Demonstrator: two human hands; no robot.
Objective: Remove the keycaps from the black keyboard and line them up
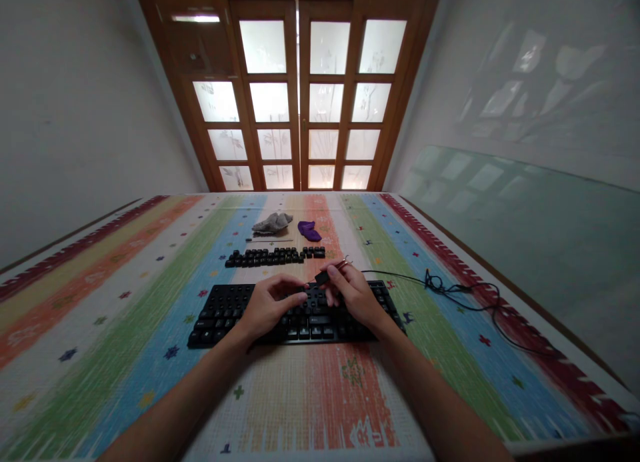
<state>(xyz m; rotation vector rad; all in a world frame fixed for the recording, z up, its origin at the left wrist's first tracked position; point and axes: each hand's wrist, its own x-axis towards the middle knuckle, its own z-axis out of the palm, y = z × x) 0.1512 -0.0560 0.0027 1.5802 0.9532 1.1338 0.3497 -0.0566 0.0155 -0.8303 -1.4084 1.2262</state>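
A black keyboard lies across the table in front of me, with its upper rows lacking keycaps. Over its right half, my right hand is closed around a keycap puller with a black body and thin copper-coloured wire prongs pointing up and away. My left hand hovers above the keyboard's middle, fingers bent in a pinch near the puller's black end. Anything between those left fingertips is too small to make out. Beyond the keyboard, removed black keycaps stand in rows.
Behind the keycaps lie a thin rod, a crumpled grey cloth and a purple cloth. The keyboard's black cable runs loosely coiled to the right. A striped tablecloth covers the table; a glass panel leans at right.
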